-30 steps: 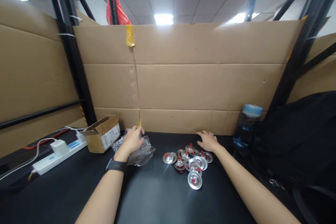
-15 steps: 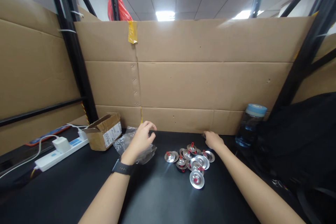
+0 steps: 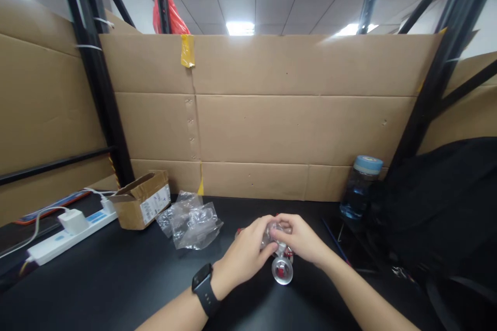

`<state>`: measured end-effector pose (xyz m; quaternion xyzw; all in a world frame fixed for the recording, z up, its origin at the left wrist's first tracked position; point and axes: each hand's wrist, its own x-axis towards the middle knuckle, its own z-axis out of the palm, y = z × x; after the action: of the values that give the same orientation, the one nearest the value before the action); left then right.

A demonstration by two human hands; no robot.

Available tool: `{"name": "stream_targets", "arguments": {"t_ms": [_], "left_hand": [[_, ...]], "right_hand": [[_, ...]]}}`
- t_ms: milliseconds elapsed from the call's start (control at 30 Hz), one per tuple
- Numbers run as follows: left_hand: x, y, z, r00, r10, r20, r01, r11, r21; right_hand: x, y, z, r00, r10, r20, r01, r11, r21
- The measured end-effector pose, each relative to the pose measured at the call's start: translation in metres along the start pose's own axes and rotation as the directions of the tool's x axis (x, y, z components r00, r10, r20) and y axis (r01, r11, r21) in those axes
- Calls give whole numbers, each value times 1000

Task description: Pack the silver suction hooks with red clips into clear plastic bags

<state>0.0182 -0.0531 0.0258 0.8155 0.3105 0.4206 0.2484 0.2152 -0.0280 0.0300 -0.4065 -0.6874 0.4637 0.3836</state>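
Note:
Small silver finger cymbals [image 3: 282, 271] with red cord loops lie in a pile on the black table, and one lies at the near edge, its red knot in the middle. My left hand [image 3: 250, 243], with a black watch on its wrist, curls round the pile from the left, thumb pointing right. From the right, my right hand [image 3: 301, 240] closes over the same pile with bent fingers, its tips meeting those of my left hand. Most of the cymbals are hidden under and between the fingers; a few rims and bits of red show.
Crumpled clear plastic bags [image 3: 194, 222] lie left of the hands, beside an open cardboard box [image 3: 135, 204]. A white power strip [image 3: 58, 243] is at far left. On the right stand a blue-lidded bottle [image 3: 360, 186] and a black bag [image 3: 446, 217]. A cardboard wall [image 3: 264, 129] closes the back.
My left hand has come from the plastic bags rightward to the cymbals. My right hand has come back from the table's far edge to them, and the hands now gather round the pile.

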Motion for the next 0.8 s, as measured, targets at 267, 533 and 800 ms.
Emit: {"name": "stream_targets", "arguments": {"t_ms": [267,533,800], "left_hand": [[6,-15,3,976,-212,-52,199,962,-186],[8,-53,9,936,-329,-125,268,896,-355],[6,-42,1,967,-248,-52,248,969,-12]], "right_hand": [[-7,-6,-10,999,49,8,-50,993,111],[0,1,-25,995,30,-92,-15,987,160],[6,12,-40,990,-30,-140,20,997,-72]]}}
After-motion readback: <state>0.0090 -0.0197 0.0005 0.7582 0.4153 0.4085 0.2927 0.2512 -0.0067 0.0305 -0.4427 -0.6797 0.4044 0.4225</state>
